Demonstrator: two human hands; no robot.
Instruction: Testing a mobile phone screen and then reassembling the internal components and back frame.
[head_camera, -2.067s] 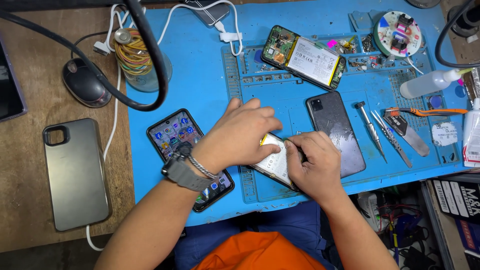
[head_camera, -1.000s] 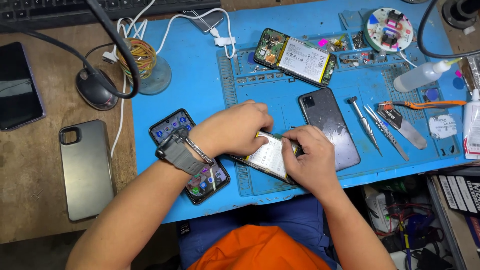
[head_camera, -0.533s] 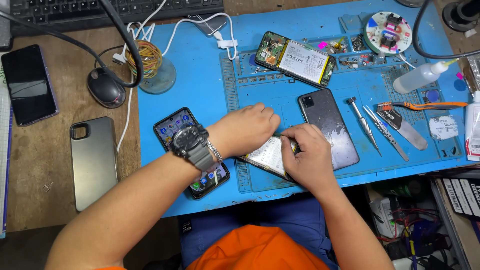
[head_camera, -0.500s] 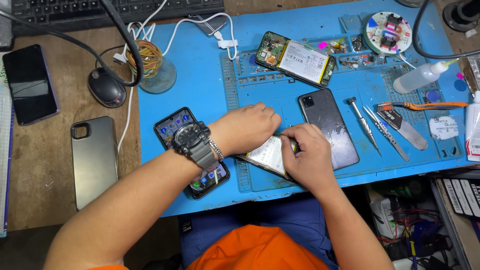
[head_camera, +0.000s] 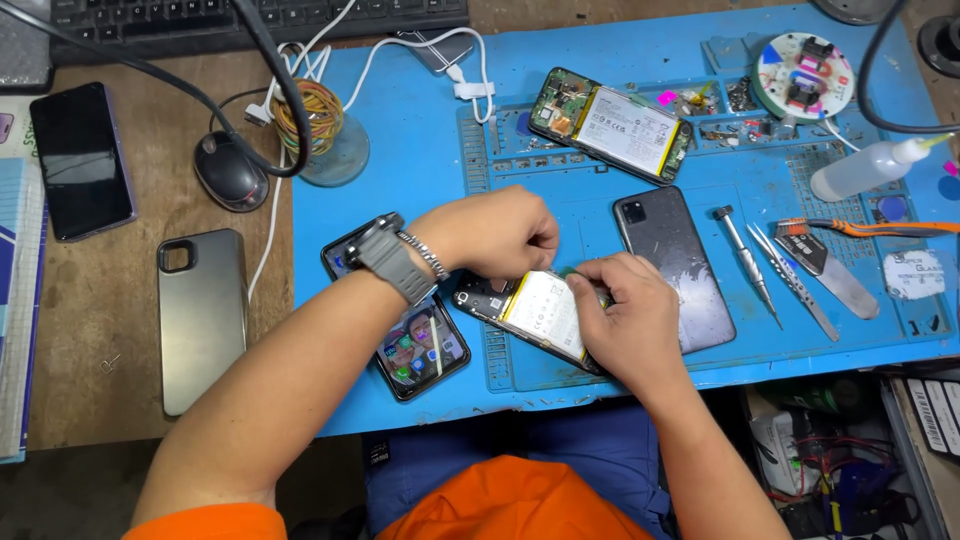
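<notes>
1. Where both hands meet, an opened phone (head_camera: 530, 312) lies face down on the blue work mat (head_camera: 420, 150), its back removed and its pale battery exposed; this phone is the landmark for all positions below.
2. The left hand (head_camera: 490, 232) rests over the upper edge of the opened phone, fingers curled narrow and pinched at that edge; whether they grip a small part cannot be told.
3. The right hand (head_camera: 628, 322) covers the phone's right end, fingers bent close together and pressing on it; what lies under the fingertips is hidden.
4. The left wrist carries a grey watch (head_camera: 390, 258) and a metal bracelet.
5. Just left of the opened phone, partly beneath the left forearm, lies a phone with a lit screen (head_camera: 415, 350).
6. Just right of it lies a dark back cover (head_camera: 672, 268), glossy side up.
7. Above it, near the mat's far edge, lies a second opened phone (head_camera: 612, 125).
8. Well to the right lie a screwdriver (head_camera: 745, 265), tweezers (head_camera: 795, 282) and a flat metal spudger (head_camera: 835, 280).
9. Far left, off the mat, a grey phone case (head_camera: 200, 318) lies on the wooden desk (head_camera: 120, 400).
</notes>
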